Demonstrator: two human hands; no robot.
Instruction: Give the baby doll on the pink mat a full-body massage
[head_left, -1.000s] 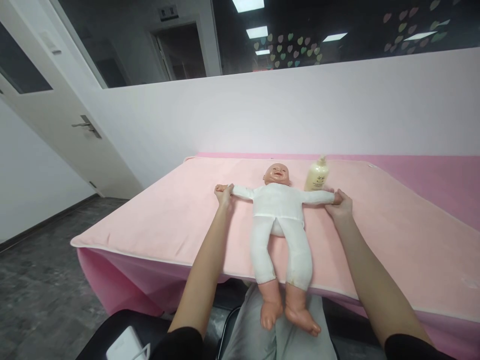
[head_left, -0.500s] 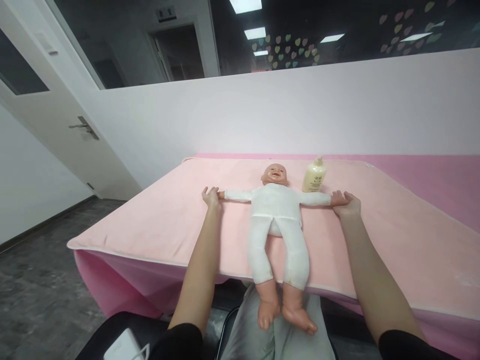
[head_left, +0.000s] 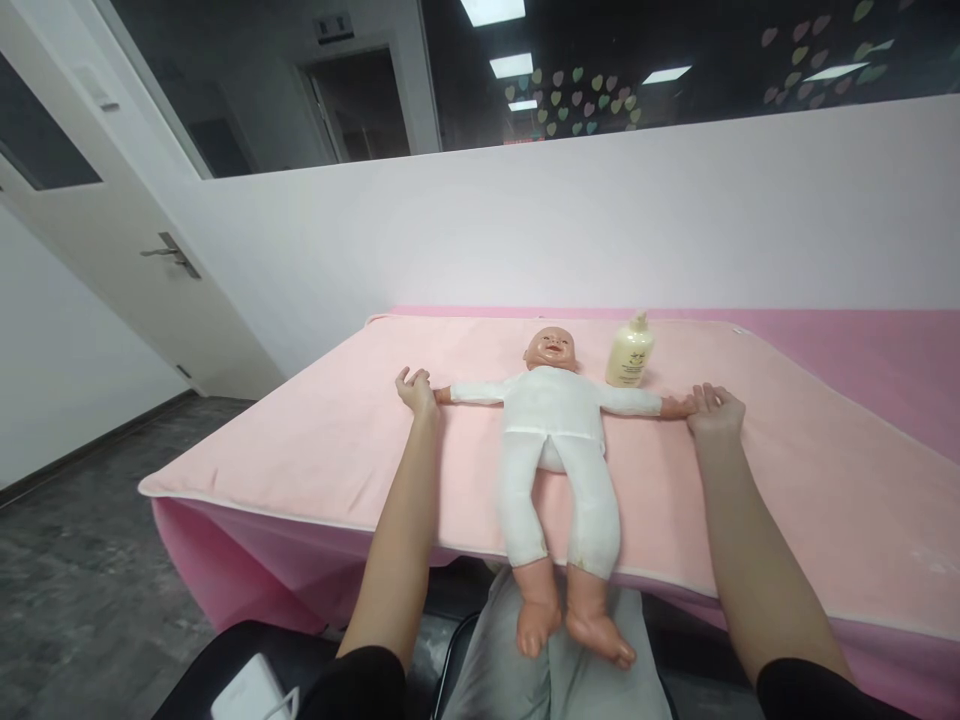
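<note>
A baby doll (head_left: pixel 553 400) in white clothing lies on its back, arms stretched out sideways, its bare feet hanging over the near edge above my lap. My left hand (head_left: pixel 417 391) is at the doll's hand (head_left: pixel 443 396) on the left, fingers curled loosely, and partly hides it. On the other side, the curled fingers of my right hand (head_left: pixel 718 411) are at the fingertips of the doll's other hand (head_left: pixel 676 406). Behind that doll arm stands a pale yellow pump bottle (head_left: pixel 630 352).
A pink blanket (head_left: pixel 300 440) covers the table against a white wall (head_left: pixel 600 220) with a dark window above. A door (head_left: pixel 127 240) is at the left. Beside my left arm, a white device (head_left: pixel 251 690) with a cable lies on a black surface.
Both my hands have slid outward along the doll's hands, the right one further, showing more of the doll's hand there. The doll and bottle stay in place.
</note>
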